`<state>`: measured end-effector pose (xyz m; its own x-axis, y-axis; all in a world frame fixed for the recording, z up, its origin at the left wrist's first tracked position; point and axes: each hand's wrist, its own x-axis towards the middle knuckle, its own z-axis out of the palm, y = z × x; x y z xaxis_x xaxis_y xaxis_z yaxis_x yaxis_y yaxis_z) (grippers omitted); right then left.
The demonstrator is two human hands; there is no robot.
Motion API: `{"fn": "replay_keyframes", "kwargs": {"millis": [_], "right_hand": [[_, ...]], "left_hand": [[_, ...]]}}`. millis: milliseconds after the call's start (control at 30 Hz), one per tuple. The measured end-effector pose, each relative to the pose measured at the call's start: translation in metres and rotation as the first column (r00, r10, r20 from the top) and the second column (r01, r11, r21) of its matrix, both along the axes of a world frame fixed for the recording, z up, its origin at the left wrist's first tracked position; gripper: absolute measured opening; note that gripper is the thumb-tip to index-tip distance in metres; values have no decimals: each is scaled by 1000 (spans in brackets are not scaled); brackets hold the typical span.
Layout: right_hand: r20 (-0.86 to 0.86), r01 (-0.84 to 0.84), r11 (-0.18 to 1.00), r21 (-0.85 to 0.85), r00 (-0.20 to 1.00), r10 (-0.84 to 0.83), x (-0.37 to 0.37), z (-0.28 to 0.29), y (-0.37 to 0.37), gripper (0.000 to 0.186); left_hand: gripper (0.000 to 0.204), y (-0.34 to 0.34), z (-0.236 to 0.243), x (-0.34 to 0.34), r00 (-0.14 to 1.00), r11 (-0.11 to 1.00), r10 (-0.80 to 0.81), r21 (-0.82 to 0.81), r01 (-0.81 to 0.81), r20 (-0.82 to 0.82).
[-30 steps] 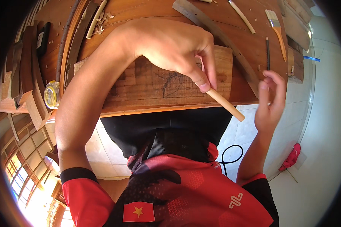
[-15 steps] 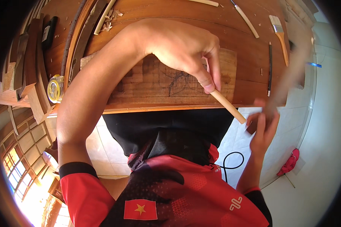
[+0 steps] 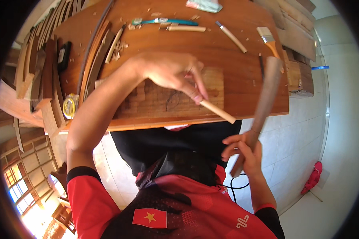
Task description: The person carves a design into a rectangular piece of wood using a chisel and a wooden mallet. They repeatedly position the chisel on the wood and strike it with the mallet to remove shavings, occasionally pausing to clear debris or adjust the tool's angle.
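Note:
My left hand [image 3: 175,73] is closed, its fingertips pinching a carving chisel by its pale round wooden handle [image 3: 219,112]. The handle slants down to the right, past the near table edge; its blade is hidden by the hand. Under that hand lies a brown wooden board [image 3: 213,85] bearing dark drawn lines, partly covered by my arm. My right hand [image 3: 249,155] wraps round the lower part of a long brown wooden stick [image 3: 265,97], off the table's front right. The stick tilts up and away, apart from the chisel handle.
Other pale-handled tools [image 3: 186,28], a teal-handled tool [image 3: 171,21], a flat brush [image 3: 267,38] and a pencil [image 3: 261,65] lie on the table [image 3: 155,42]. A tape measure [image 3: 70,105] sits at its left edge. Wood pieces [image 3: 48,75] are stacked left, more timber [image 3: 299,75] right.
The view has shifted, showing more of the table's far side. My right hand and the stick have moved nearer my body, away from the chisel handle. My left hand keeps its hold.

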<state>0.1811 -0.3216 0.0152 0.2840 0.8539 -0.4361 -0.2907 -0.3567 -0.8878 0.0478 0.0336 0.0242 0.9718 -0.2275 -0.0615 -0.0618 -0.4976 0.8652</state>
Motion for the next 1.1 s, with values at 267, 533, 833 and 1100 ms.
{"fn": "replay_keyframes", "kwargs": {"millis": [267, 533, 833, 1100], "right_hand": [[-232, 150, 984, 93, 965, -126, -20, -15, 67, 41], [-26, 152, 969, 194, 988, -150, 15, -3, 127, 21], [220, 205, 963, 176, 945, -241, 6, 10, 68, 33], [163, 171, 981, 88, 969, -183, -17, 6, 26, 33]], "left_hand": [[27, -1, -11, -4, 981, 998, 62, 11, -65, 186], [30, 31, -13, -1, 952, 950, 304, -84, -300, 35], [33, 34, 3, 9, 971, 975, 218, 55, -213, -101], [31, 35, 1, 7, 976, 975, 202, 116, -192, -82]]}}
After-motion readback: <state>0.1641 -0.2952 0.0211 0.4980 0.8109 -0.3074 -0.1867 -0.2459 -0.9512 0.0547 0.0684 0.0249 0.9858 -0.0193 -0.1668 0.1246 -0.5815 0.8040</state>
